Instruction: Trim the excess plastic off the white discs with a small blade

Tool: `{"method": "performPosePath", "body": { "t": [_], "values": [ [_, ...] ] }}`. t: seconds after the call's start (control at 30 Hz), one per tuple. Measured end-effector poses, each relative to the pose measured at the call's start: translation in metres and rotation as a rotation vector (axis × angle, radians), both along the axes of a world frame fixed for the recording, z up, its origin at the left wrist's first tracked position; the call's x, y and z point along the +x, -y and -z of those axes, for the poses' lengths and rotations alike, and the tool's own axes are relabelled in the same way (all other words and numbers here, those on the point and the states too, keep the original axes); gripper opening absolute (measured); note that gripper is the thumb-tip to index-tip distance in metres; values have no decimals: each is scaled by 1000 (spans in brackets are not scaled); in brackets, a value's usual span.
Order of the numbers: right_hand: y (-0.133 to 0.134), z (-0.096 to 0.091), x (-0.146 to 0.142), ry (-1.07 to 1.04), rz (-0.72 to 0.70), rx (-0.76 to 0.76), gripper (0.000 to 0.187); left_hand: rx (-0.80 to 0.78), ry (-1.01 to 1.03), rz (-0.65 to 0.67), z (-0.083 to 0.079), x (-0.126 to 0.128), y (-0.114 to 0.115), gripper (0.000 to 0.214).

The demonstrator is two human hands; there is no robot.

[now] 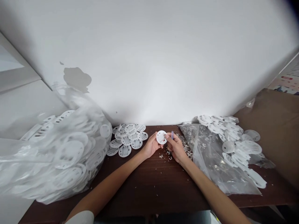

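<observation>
A white round plastic plate with slots is held up over the table, its face towards me. My left hand grips its left edge between thumb and fingers. On its right side, the thumb of my right hand presses against the face. A small blue-purple stick-like tool pokes up from the curled fingers of my right hand; its lower end is hidden. Behind and left of my left hand lies a loose pile of similar slotted plates. Small metal pieces are scattered behind my right hand.
A large clear bag full of white plates bulges at the left. On the right, a flat clear bag lies beside more white plastic parts. The dark brown table meets a white wall.
</observation>
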State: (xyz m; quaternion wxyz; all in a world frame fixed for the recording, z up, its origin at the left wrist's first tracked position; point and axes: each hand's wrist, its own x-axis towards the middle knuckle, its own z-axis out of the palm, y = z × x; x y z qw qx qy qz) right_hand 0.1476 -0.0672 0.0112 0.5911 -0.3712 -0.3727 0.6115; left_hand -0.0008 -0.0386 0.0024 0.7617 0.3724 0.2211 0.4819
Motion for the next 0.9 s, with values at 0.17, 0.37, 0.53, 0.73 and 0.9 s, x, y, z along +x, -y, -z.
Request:
{"method": "performPosePath", "body": {
  "t": [0.17,0.37,0.53,0.73,0.9],
  "values": [
    [2,2,1,-27,-17,21,32,-28,23,19,3,-1,-2,45],
    [5,2,-2,-42,-49,50,32,-36,2,-52,8,1,-4,33],
    [5,2,-3,-88,-84,-16,37,6,-38,-63,6,4,-1,27],
    [8,1,-4,-78,-133,-32,40,54,-53,-79,6,5,0,25],
    [10,1,-5,-82,-102,-50,39,141,-146,-162,11,7,-1,20]
  ]
}}
